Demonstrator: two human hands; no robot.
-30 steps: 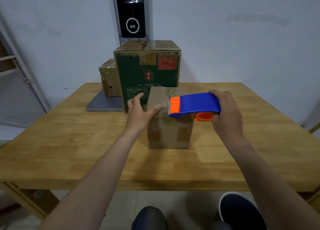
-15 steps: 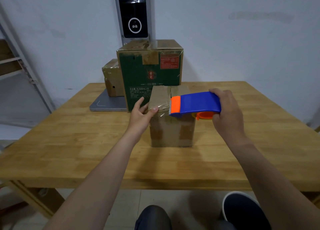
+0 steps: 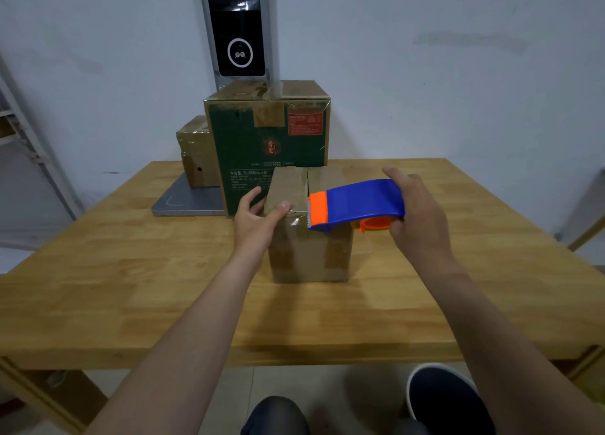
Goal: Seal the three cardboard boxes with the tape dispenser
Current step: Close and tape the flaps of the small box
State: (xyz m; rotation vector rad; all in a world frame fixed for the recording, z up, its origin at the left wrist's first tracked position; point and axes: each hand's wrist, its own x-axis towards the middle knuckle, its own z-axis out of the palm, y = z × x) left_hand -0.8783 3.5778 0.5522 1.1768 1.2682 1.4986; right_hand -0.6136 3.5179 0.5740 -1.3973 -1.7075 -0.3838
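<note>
Box 1 (image 3: pixel 309 238) sits mid-worktop (image 3: pixel 131 287), seam still untaped. My left hand (image 3: pixel 258 223) presses its near-left top edge, thumb on the flap. My right hand (image 3: pixel 417 220) is wrapped around the dispenser (image 3: pixel 357 204), blade at the edge. Cardboard probably light and yielding: brace the corner, not the flap centre.

A bright blue tape dispenser (image 3: pixel 360 204) with an orange front end and orange roll core. A plain brown cardboard box (image 3: pixel 309 235) with darker brown tape patches. Behind it, a dark green box (image 3: pixel 268 146) with a red label, small red emblem and pale text. A light honey-coloured wooden table (image 3: pixel 131 287). A grey-white wall (image 3: pixel 458 74).
</note>
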